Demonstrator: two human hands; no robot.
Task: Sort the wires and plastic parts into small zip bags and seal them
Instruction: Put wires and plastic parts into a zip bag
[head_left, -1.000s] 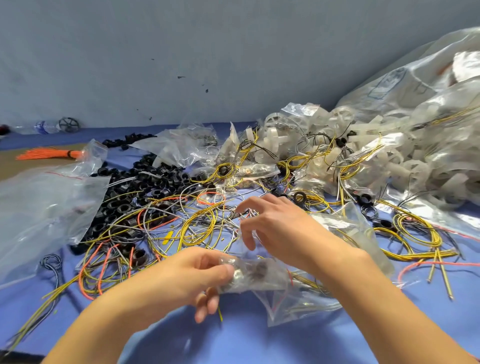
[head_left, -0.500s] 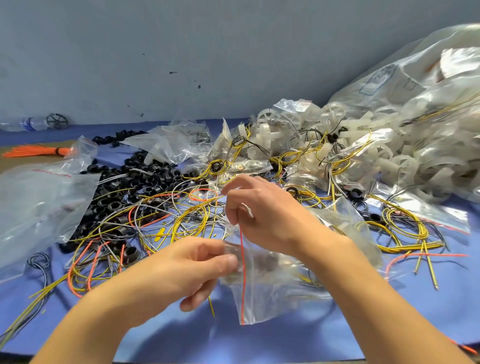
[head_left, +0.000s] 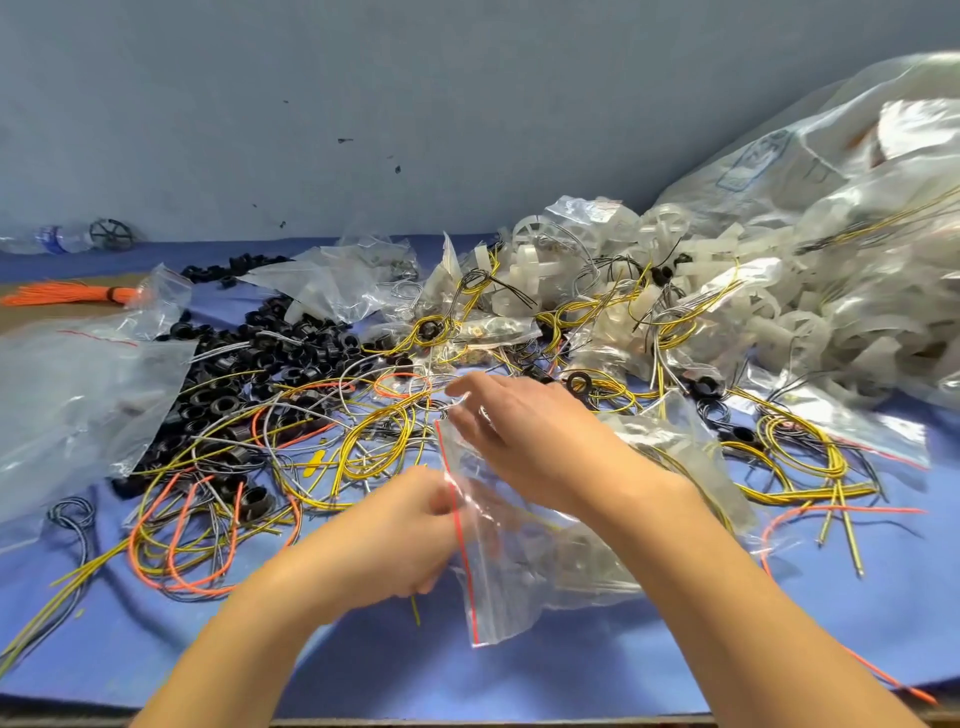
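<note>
Zip bag (head_left: 511, 577): small, clear, crinkled film with a thin red line along its mouth edge. It is low in the centre of the frame, held between both hands above the blue cloth, with the red edge running almost vertically.
Bag contents: pale shapes show through the film, too blurred to name.
Left hand (head_left: 395, 530): enters from the lower left with its fingers curled in. It pinches the bag tightly at the red line, part-way down.
Right hand (head_left: 524, 431): enters from the lower right and lies across the bag's upper part. Thumb and forefinger meet in a narrow pinch on the film at the top end of the red line, and the other fingers are loosely bent.
Yellow wires (head_left: 374, 447): thin glossy loops tangled across the middle of the frame, just behind the hands.
Orange wires (head_left: 171, 566): curved strands at lower left, mixed with yellow ones.
Black rings (head_left: 249, 374): short, hard-looking plastic collars heaped at centre left.
White plastic parts (head_left: 649, 270): translucent, spoked and strip-like pieces piled at upper right among the wires.
Large clear bags (head_left: 831, 182): shiny and wrinkled, stacked at the right edge.
Flat empty bags (head_left: 67, 405): cloudy film at the left edge.
Blue cloth (head_left: 519, 670): smooth and matt, under everything.
</note>
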